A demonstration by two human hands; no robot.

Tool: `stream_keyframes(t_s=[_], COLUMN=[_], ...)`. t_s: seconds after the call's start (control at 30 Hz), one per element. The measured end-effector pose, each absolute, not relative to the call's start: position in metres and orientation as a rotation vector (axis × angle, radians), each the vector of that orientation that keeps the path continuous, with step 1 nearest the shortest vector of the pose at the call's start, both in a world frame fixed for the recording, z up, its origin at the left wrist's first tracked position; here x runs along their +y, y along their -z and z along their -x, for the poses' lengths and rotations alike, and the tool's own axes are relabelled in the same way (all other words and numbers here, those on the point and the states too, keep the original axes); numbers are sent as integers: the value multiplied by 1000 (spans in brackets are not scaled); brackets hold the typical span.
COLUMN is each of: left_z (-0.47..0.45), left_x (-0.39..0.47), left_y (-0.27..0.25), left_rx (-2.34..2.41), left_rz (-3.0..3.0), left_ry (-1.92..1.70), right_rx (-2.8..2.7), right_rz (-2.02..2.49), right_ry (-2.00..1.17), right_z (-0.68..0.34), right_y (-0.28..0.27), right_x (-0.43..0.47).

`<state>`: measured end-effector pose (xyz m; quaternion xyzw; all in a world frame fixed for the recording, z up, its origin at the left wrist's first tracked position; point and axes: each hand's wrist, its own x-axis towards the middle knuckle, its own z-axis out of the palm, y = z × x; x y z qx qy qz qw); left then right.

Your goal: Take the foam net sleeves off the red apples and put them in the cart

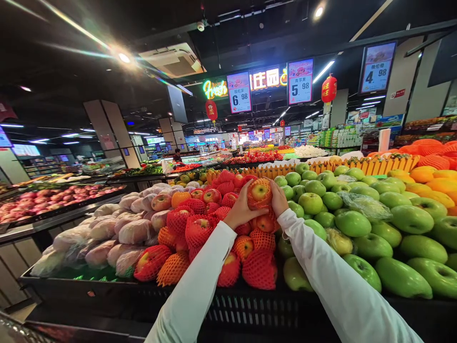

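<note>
Between my two hands is an apple (259, 191) in an orange foam net, held above the pile of red apples. My left hand (243, 209) curls round its left side and underside, thumb below. On its right side rests my right hand (278, 196), with most of its fingers hidden behind the fruit. Just below lies another netted apple (266, 222). Around them are several apples in red foam nets (200, 232) and orange foam nets (173, 269). Green apples (311, 203) begin right beside my right hand.
Plastic-wrapped pale fruit (135, 232) lies to the left, oranges (441, 186) to the far right. A black crate edge (250, 309) runs along the front. Behind stands a small yellow picket fence (378, 166). Price screens (300, 82) hang overhead. A person (177, 156) is far back.
</note>
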<state>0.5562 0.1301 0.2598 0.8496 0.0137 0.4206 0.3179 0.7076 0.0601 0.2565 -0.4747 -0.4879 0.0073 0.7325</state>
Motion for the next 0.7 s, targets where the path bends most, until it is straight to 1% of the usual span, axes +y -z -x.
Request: stream_keyframes(t_s=[0.1, 0.17, 0.3, 0.37, 0.43, 0.5, 0.6, 0.7], left_z=[-556, -556, -560, -563, -564, -564, -567, -583], left_x=[129, 129, 140, 156, 175, 195, 215, 222], left_y=[-261, -261, -274, -290, -309, -327, -339, -335], left_rx=[53, 121, 476, 692, 873, 1054, 1293, 1370], left_rz=[-2307, -2314, -2068, -1861, -1753, -1856, -2351, -2787], left_ry=[-1294, -1388, -1664, -1717, -1623, -1432, -1072, -751], right_rx=[-1165, -1225, -1184, -1154, -1142, -1133, -1072, -1008], right_rz=[1051, 1098, 1305, 1500, 1733, 1941, 2121, 2148], right_ry=[-5, 101, 421, 464, 398, 267, 26, -97], right_z=[-697, -691, -682, -678, -672, -666, -661, -662], right_y=[-259, -258, -255, -257, -263, -271, -281, -286], right_x=[55, 52, 45, 40, 33, 27, 18, 14])
